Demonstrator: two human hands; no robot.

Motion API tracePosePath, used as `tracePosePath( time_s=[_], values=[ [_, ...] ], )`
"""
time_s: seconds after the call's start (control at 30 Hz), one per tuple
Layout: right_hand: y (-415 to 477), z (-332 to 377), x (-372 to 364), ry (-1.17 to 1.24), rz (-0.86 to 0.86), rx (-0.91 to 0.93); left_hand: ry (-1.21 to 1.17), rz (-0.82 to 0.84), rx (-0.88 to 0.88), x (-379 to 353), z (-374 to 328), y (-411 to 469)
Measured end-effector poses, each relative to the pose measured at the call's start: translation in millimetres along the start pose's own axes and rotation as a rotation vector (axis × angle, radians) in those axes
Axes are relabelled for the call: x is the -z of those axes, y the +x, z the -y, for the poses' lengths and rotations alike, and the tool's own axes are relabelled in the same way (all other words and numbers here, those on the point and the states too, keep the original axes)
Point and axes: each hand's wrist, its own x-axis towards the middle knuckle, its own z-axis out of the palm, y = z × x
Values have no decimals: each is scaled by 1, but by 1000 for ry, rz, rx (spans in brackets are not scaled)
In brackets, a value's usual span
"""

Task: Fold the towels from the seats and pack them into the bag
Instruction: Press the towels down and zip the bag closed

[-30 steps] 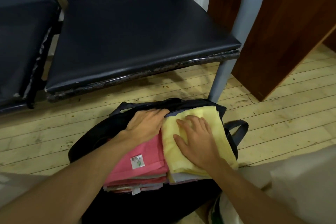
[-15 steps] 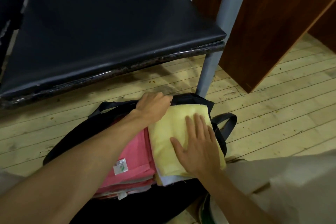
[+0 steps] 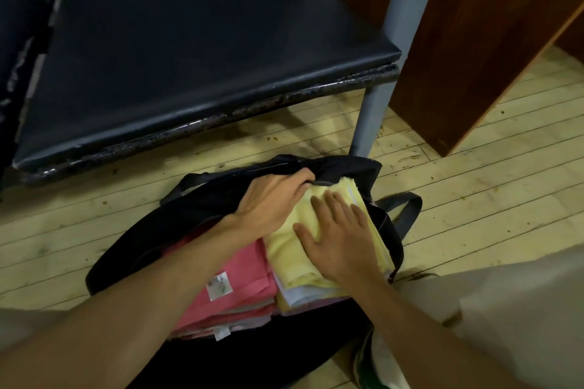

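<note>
Two folded-towel stacks in one black fabric bag (image 3: 132, 249) on pale wooden plank floor (image 3: 474, 199), lower centre of frame: pink towel stack (image 3: 240, 290) left, yellow terry towel (image 3: 290, 249) topping right stack. Two black padded seats (image 3: 189, 57), upper left. Left hand (image 3: 271, 202) grips bag rim at top, fingers curled. Right hand (image 3: 338, 240) flat on yellow towel, fingers spread. Since earlier frame: left hand moved further up onto rim; right hand unchanged. White label (image 3: 219, 285) on pink towel, print unreadable.
</note>
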Motion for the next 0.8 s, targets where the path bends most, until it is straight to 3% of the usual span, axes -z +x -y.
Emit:
tracePosePath(
  time_s=[0.1,0.2,0.37,0.47,0.57,0.67,0.8],
  values=[
    [1,-3,8,64,-102,14,298,168,-42,-1,-4,6],
    [6,-16,21,125,-169,-26,397,89,-112,-5,-8,18],
    [-8,-33,29,142,96,-148,462,46,-176,-20,-23,45],
    [-15,-31,20,200,151,-148,511,109,-238,-27,-31,60],
    [-14,-30,13,178,147,-135,425,54,-108,-29,-31,75],
    [-8,-25,10,146,149,-95,185,-54,63,-24,-32,85],
    [-1,-22,6,104,158,-73,83,-182,-4,-22,-34,69]
  ],
)
